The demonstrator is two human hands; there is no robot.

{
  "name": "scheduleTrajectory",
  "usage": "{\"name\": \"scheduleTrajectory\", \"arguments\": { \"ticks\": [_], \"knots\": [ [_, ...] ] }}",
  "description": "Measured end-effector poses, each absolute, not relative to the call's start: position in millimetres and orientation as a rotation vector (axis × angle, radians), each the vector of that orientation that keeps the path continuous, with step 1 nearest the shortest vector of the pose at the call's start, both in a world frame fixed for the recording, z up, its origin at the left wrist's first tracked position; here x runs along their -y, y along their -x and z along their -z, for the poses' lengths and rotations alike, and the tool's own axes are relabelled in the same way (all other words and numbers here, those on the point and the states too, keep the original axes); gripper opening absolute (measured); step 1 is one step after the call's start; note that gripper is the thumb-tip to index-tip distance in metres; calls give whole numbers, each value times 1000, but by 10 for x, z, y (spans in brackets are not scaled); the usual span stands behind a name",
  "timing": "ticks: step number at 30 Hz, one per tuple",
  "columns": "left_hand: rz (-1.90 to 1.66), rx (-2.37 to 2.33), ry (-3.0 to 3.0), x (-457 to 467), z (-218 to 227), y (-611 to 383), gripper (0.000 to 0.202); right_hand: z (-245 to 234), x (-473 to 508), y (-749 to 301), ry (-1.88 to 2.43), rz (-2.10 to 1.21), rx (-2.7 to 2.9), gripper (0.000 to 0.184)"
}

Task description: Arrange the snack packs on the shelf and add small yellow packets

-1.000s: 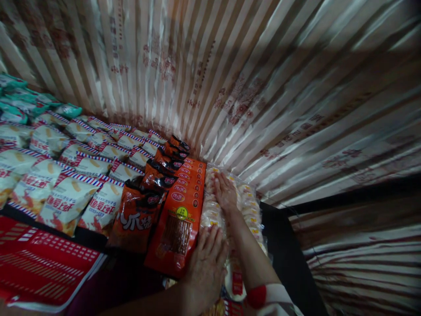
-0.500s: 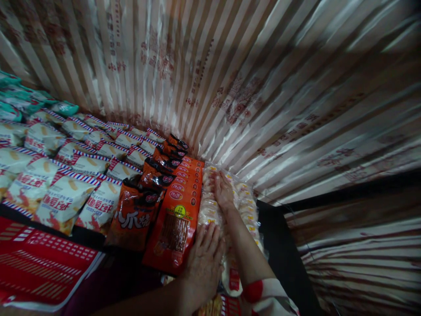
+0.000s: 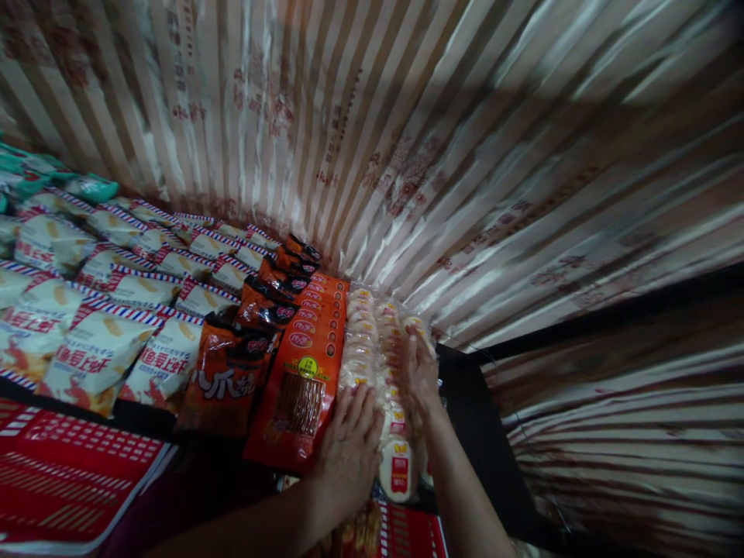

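Observation:
Rows of round white crackers or cakes in clear wrappers (image 3: pixel 394 403) lie overlapped on a dark shelf, each with a small red and yellow label. My left hand (image 3: pixel 349 446) rests flat on the near end of the left row, fingers stretched out. Along the right-hand row lies my right hand (image 3: pixel 421 368), its fingers extended and pointing away, palm turned toward the packs. Just left of my left hand are overlapped orange-red packets of brown sticks (image 3: pixel 305 395). Neither hand is wrapped round anything.
Orange and black snack bags (image 3: pixel 226 380) and several rows of white snack bags (image 3: pixel 98 349) fill the left. Red baskets (image 3: pixel 70 473) stand at the front. A striped, pleated sheet (image 3: pixel 372 116) rises behind. The dark shelf (image 3: pixel 465 387) ends at the right.
My right hand has shifted right, from the middle of the white packs to the right-hand row. My left hand remains on the left row. The view has drifted slightly right.

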State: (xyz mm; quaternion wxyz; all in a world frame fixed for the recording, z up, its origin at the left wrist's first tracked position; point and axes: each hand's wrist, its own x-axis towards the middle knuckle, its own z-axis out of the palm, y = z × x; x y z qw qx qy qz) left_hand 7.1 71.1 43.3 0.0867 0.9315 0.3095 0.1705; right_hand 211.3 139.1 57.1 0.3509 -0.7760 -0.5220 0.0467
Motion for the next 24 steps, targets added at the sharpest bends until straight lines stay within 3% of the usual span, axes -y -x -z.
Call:
{"name": "scheduleTrajectory", "arguments": {
  "ticks": [4,14,24],
  "knots": [
    [-516,-933,-2773,-711,-415,-83,53,-455,-1392,-2095,2042,-104,1469,77],
    [-492,-923,-2763,-710,-335,-123,55,-277,-1482,-2077,2057,21,1533,66],
    [-500,-902,-2777,-728,-351,-102,55,-312,-1514,-2033,2084,28,1543,68]
  ]
}}
